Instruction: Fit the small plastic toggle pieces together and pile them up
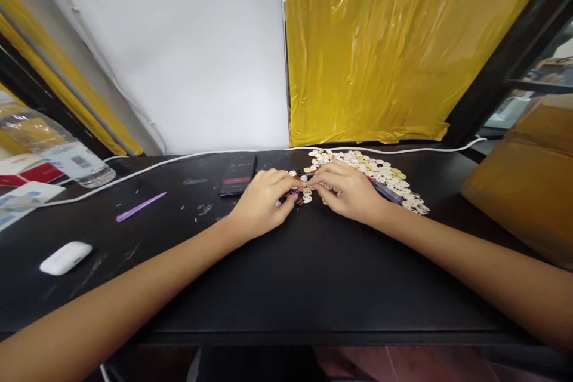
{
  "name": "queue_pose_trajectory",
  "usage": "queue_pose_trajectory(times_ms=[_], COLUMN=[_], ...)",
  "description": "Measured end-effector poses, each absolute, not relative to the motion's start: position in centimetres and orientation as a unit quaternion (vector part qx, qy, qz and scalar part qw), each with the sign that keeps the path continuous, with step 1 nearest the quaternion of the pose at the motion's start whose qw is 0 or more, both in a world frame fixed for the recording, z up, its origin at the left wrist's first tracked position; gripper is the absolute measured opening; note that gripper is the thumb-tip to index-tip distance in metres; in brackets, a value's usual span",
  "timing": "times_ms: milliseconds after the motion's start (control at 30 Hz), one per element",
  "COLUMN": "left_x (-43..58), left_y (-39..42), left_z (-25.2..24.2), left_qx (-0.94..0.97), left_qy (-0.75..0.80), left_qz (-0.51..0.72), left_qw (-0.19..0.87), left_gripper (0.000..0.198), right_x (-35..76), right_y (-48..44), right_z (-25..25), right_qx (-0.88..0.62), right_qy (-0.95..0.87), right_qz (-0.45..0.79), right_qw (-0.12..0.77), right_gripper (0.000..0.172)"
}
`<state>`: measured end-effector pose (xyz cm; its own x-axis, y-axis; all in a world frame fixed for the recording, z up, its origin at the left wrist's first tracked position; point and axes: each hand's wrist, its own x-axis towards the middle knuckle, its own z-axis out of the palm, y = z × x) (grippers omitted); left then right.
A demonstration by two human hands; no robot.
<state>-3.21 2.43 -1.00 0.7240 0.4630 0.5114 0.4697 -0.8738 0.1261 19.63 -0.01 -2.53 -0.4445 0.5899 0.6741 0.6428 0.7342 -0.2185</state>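
Small pale oval pieces (344, 158), button-like with dark marks, lie in a spread pile on the black table, beyond and to the right of my right hand. My left hand (264, 200) is curled over a few darker, purplish small pieces (295, 192), thumb and fingers closed around them; what it grips is partly hidden. My right hand (351, 191) faces it, its fingertips drawn together at a short column of pale pieces (307, 198) between the hands. Which piece the right fingertips hold is too small to make out. A dark bluish-purple object (385, 191) lies beside the right wrist, partly covered.
A black phone (236, 176) lies behind my left hand. To the left are a purple pointed strip (141, 207), a white earbud case (66, 258), a clear bottle (80, 161) and a power strip (31, 200). A white cable (179, 156) runs along the back. A brown box (526, 179) stands at right.
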Motion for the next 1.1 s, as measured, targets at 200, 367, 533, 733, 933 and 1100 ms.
queue_pose_trajectory(times_ms=[200, 367, 533, 733, 933, 1100], left_x=[-2.5, -2.1, -2.1, -2.8, -3.6, -3.9], left_y=[0.9, 0.2, 0.7, 0.6, 0.9, 1.7], left_z=[-0.7, -0.8, -0.9, -0.3, 0.3, 0.3], left_qx=[-0.9, -0.855, -0.817, -0.868, -0.946, -0.95], left_qy=[-0.271, -0.302, -0.321, -0.277, -0.185, -0.197], left_qz=[-0.328, -0.361, -0.362, -0.278, -0.183, -0.196], left_qw=[-0.094, -0.219, -0.313, -0.303, -0.195, -0.14], left_gripper=[0.02, 0.016, 0.019, 0.014, 0.02, 0.015], right_x=[17.8, 16.7, 16.9, 18.4, 19.9, 21.2], right_y=[-1.8, -2.2, -1.9, -2.1, -1.5, -0.8], right_z=[-2.0, -2.4, -2.6, -1.4, -0.9, -0.6], right_qx=[-0.406, -0.387, -0.392, -0.397, -0.365, -0.446], right_qy=[-0.768, -0.694, -0.687, -0.776, -0.858, -0.848], right_qz=[0.181, 0.343, 0.347, 0.302, 0.163, 0.094], right_qw=[0.462, 0.501, 0.504, 0.385, 0.322, 0.271], right_gripper=[0.011, 0.014, 0.015, 0.009, 0.014, 0.013])
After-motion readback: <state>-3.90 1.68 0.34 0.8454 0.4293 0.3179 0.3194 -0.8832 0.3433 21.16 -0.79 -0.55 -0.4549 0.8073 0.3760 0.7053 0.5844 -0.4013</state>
